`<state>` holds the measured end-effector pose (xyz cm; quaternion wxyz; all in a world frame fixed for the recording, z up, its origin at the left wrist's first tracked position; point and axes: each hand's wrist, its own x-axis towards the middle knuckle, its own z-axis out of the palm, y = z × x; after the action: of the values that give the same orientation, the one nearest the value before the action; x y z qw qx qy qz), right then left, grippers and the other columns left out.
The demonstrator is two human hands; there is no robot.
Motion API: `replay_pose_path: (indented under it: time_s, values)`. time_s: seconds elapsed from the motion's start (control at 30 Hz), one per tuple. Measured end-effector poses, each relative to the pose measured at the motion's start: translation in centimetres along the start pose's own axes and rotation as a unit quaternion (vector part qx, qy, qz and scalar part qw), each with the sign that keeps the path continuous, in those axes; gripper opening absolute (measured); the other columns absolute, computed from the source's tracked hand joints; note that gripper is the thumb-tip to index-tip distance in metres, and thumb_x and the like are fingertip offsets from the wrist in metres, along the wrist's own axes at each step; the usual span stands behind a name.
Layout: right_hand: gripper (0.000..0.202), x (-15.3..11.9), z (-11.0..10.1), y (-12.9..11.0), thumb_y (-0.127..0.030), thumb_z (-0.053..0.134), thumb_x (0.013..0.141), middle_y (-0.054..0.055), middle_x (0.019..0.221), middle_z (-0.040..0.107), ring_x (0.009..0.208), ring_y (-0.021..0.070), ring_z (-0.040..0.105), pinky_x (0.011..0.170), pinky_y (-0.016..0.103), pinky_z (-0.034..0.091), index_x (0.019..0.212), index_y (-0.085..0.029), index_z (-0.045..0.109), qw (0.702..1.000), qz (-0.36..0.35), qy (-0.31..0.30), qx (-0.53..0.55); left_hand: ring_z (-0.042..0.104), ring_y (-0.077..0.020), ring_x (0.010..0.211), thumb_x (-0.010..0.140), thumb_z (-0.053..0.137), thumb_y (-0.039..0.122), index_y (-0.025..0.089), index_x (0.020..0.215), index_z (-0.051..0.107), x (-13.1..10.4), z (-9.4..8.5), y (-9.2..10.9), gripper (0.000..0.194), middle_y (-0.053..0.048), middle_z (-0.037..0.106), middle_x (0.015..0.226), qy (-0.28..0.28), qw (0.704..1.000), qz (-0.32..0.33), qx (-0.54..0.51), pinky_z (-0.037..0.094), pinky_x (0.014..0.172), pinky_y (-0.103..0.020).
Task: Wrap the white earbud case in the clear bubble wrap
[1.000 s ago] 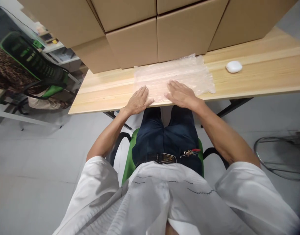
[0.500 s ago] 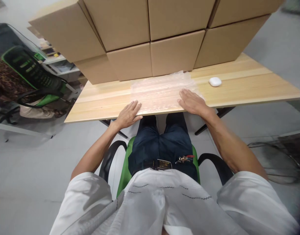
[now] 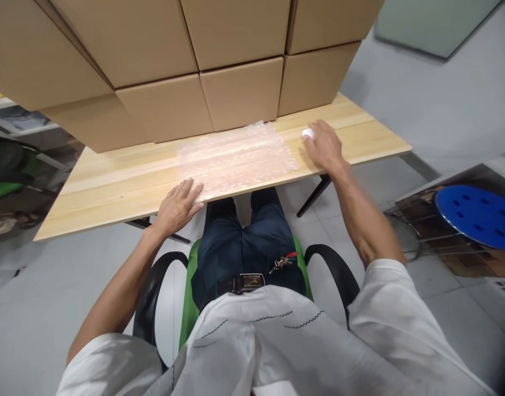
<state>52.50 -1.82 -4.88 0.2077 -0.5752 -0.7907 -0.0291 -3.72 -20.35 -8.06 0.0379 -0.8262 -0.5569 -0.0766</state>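
A: Left hand (image 3: 177,204)?
B: Laid palm down at the near edge of the long pale wooden table (image 3: 112,181), fingers spread and extended, fingertips touching the near left corner of the clear rectangular sheet of bubble wrap (image 3: 236,159). Nothing pinched or gripped.

A: Right hand (image 3: 324,147)?
B: Placed over the small white oval plastic object (image 3: 307,133) near the table's right end. Fingers curved loosely down around it, thumb side toward the sheet. Only the object's left edge visible past the fingers; firmness of grip impossible to tell, contact evident.

A: Location of the bubble wrap?
B: Flat on the table, centred ahead of the lap, long side parallel to the near edge. Far edge just in front of the stacked brown cardboard boxes (image 3: 219,82); right edge near the right hand, apart from it.

A: Location of the white object?
B: On the tabletop, right of the sheet, apart from it, in front of the rightmost box.

A: Surroundings?
B: 2 tiers of boxes along the table's far side, visible. Green-and-black office chair (image 3: 186,308) under the seated person, dark trousers, white shirt. Round blue perforated stool seat (image 3: 479,214) on the grey floor at right, above a wire frame.
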Motion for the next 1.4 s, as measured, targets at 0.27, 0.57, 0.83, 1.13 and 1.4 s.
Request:
replay_pose_path:
  time_s: [0.27, 0.57, 0.83, 1.13, 1.4]
  values:
    - [0.070, 4.0, 0.5, -0.2, -0.050, 0.048, 0.137, 0.047, 0.166, 0.077, 0.158, 0.0518, 0.076, 0.117, 0.064, 0.058, 0.171, -0.001, 0.083, 0.987, 0.145, -0.069, -0.033, 0.052, -0.0495, 0.196, 0.133, 0.051, 0.073, 0.021, 0.197, 0.061, 0.1, 1.0, 1.8, 0.083, -0.027, 0.053, 0.207, 0.024, 1.000, -0.010, -0.009, 0.045, 0.160, -0.072]
    - [0.069, 3.9, 1.3, -4.1, -0.059, 0.049, 0.136, 0.042, 0.153, 0.084, 0.149, 0.0512, 0.077, 0.124, 0.067, 0.059, 0.169, -0.012, 0.086, 0.998, 0.026, 0.058, 0.001, 0.050, -0.0496, 0.196, 0.128, 0.059, 0.067, 0.006, 0.198, 0.046, 0.3, 3.9, 3.8, 0.093, -0.037, 0.051, 0.205, 0.071, 0.995, -0.028, -0.064, 0.042, 0.162, -0.069]
    - [0.063, 0.1, 4.3, -26.5, -0.045, 0.055, 0.127, 0.025, 0.165, 0.084, 0.152, 0.0515, 0.074, 0.131, 0.071, 0.062, 0.182, -0.021, 0.074, 0.970, -0.183, -0.092, 0.133, 0.049, -0.0472, 0.197, 0.126, 0.061, 0.052, 0.018, 0.191, 0.047, 1.1, 4.9, 6.5, 0.075, -0.032, 0.052, 0.206, 0.120, 0.980, 0.034, -0.152, 0.048, 0.158, -0.076]
    - [0.062, -2.4, 6.6, -28.3, -0.052, 0.050, 0.132, 0.028, 0.166, 0.081, 0.157, 0.0541, 0.068, 0.122, 0.072, 0.068, 0.178, -0.020, 0.075, 0.968, -0.189, -0.087, 0.139, 0.080, -0.0389, 0.154, 0.122, 0.061, 0.035, 0.021, 0.162, 0.070, -0.3, 2.1, 3.6, 0.044, -0.026, 0.077, 0.169, 0.145, 0.969, 0.051, -0.192, 0.074, 0.125, -0.059]
    - [0.081, -3.7, 6.3, -25.8, -0.067, 0.022, 0.135, 0.019, 0.171, 0.084, 0.157, 0.0490, 0.074, 0.141, 0.075, 0.058, 0.188, -0.028, 0.070, 0.950, -0.212, -0.067, 0.217, 0.071, -0.0407, 0.177, 0.129, 0.064, 0.052, 0.022, 0.167, 0.084, 1.6, 0.1, 2.0, 0.053, -0.024, 0.073, 0.189, 0.071, 0.975, 0.061, -0.201, 0.065, 0.145, -0.063]
